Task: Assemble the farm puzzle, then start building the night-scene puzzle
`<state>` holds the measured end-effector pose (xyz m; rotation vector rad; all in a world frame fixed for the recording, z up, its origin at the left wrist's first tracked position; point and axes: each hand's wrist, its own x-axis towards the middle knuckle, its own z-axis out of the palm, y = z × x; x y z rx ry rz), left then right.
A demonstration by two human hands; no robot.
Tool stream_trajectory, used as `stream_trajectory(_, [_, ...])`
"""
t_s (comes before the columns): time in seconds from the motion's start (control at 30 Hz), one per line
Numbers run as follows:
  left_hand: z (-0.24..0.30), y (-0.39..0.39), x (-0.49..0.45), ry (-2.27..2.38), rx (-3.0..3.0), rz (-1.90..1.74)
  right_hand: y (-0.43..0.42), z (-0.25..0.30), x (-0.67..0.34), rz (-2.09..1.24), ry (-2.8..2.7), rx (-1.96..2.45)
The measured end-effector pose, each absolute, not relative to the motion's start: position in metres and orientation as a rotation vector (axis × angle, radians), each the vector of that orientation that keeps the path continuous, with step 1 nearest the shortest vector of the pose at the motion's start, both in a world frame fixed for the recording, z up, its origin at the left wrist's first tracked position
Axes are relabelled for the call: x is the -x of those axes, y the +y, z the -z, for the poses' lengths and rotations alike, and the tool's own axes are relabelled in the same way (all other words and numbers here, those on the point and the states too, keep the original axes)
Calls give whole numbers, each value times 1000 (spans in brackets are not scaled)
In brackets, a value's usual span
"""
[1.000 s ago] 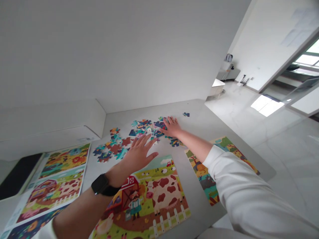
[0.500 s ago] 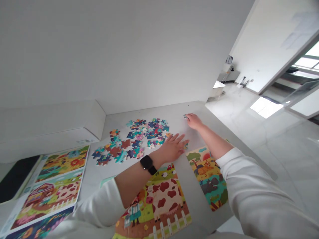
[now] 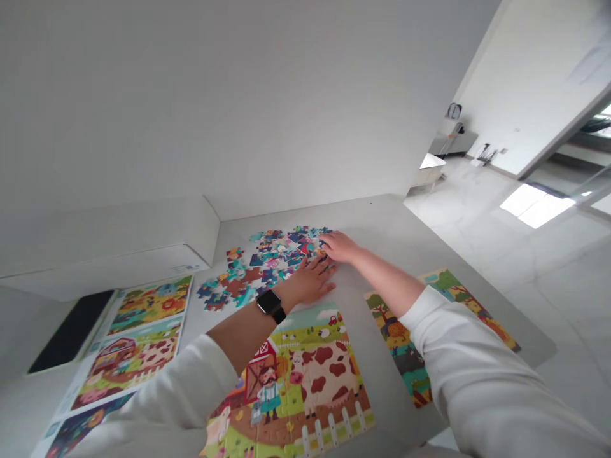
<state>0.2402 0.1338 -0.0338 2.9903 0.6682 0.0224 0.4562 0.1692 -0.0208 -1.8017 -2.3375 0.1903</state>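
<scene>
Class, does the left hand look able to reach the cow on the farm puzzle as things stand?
Probably yes: the left hand is just past the far edge of the farm puzzle, and nothing visible covers the cow.

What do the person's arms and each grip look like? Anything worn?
White left sleeve and right sleeve, creased, both ending well short of the wrist. A black smartwatch with a rounded-rectangle face and dark band sits on the left wrist. Left grip and right grip are ungloved.
</scene>
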Motion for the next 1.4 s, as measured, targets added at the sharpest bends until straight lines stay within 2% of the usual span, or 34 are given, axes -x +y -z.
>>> stream_trajectory(0.17, [26, 130, -216, 762, -2979, 52, 162, 22, -428, -253, -2344, 1627])
stream_trajectory(0.3, [14, 112, -220, 731, -2990, 3, 127, 12, -455, -171, -2245, 1610])
stream_trajectory(0.43, [4, 74, -245, 467, -2996, -88, 37, -2, -520, 31, -2122, 1675])
stream_trajectory(0.6, [2, 2, -294, 217, -2957, -115, -121, -2, -590, 221, -1937, 2040])
stream_trajectory(0.7, [6, -39, -321, 205, -2930, -91, -192, 11, -604, 210, -1920, 2218])
stream_trajectory(0.8, [10, -67, -337, 274, -2899, -59, -226, 28, -605, 127, -1913, 2381])
stream_trajectory(1.07, [23, -55, -345, 360, -2884, 36, -202, 45, -606, 25, -1958, 2489])
stream_trajectory(1.4, [20, 77, -357, 485, -2891, 141, -53, 21, -608, -145, -1987, 2539])
